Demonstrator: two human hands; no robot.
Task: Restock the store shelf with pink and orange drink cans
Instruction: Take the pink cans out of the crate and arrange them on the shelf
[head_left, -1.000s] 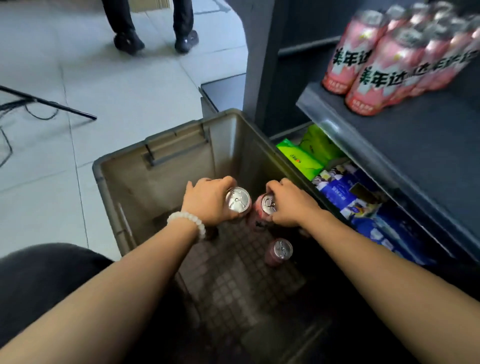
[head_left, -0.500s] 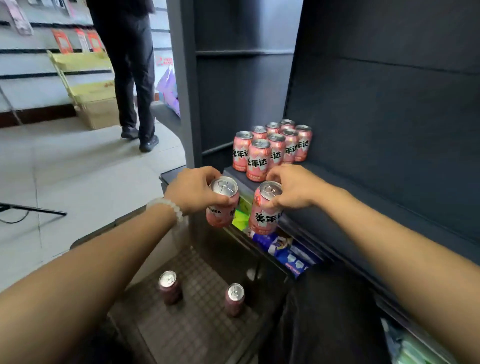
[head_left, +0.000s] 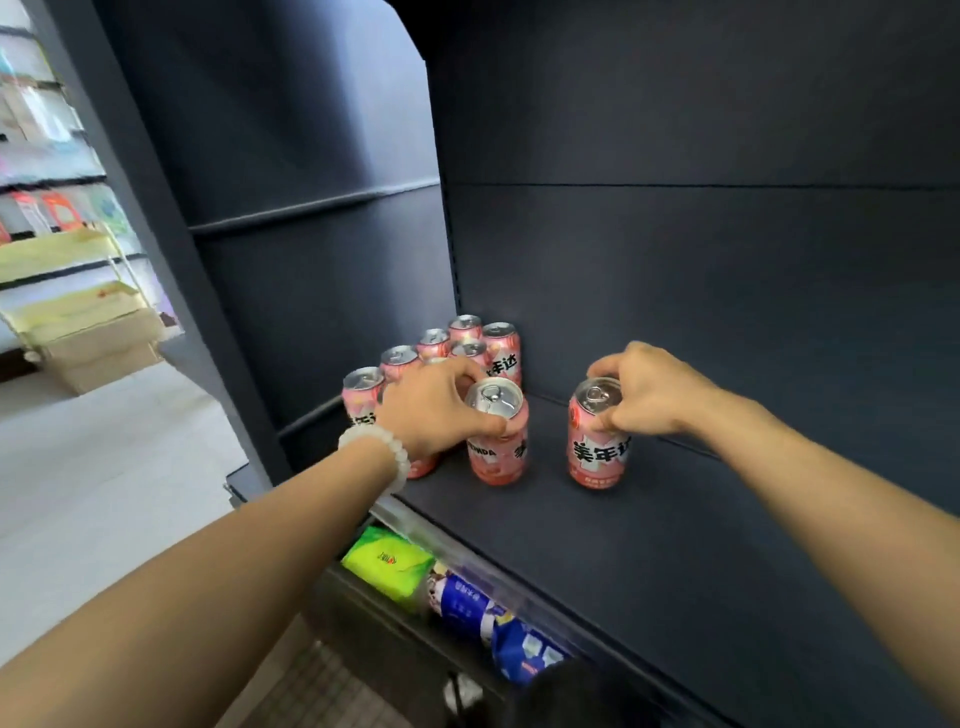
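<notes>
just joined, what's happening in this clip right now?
A person is restocking a dark store shelf with pink drink cans. The left hand grips one can by its top, right beside the cluster of cans already on the shelf. The right hand grips a second can further right, apart from the group. Both cans are upright and at or nearly on the shelf surface, neither released yet. Packaged goods sit on the shelf below.

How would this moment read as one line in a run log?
stage: placing | left hand: grips pink can | right hand: grips second pink can | both upright on shelf
</notes>
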